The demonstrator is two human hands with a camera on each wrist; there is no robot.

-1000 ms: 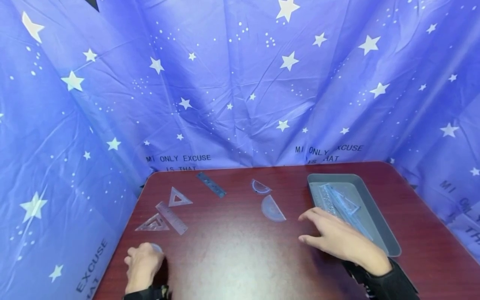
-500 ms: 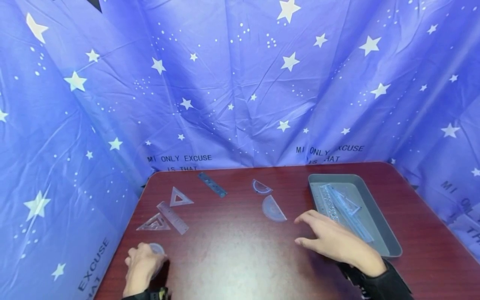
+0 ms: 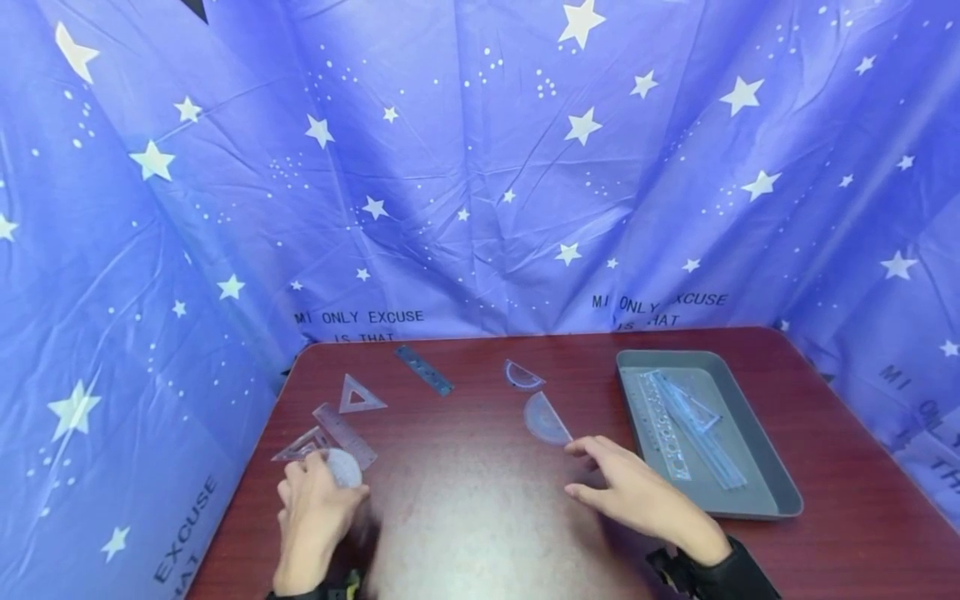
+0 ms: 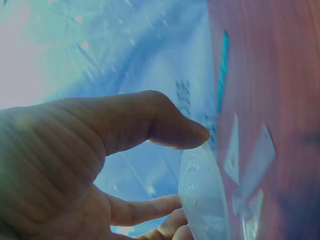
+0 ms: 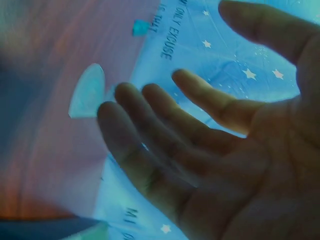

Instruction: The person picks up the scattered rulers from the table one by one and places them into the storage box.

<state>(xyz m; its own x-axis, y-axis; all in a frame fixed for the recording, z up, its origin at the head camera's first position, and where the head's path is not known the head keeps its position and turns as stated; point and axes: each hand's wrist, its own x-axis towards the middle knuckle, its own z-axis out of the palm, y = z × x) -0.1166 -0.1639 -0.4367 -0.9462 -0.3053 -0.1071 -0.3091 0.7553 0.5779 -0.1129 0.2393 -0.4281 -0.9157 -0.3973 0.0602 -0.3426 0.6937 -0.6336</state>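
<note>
Plastic piece [image 3: 347,468], clear and rounded, is pinched in the left hand [image 3: 313,507] above the tabletop [image 3: 457,517], near a ruler [image 3: 342,432]. The right hand [image 3: 637,490], thumb and fingers apart, is just beside a semicircular protractor [image 3: 546,419]; whether they touch is hard to tell.

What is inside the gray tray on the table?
The gray tray holds clear rulers and a clear triangle, partly overlapping. Their overlap blurs the exact count, and anything hidden beneath can't be made out.
</note>
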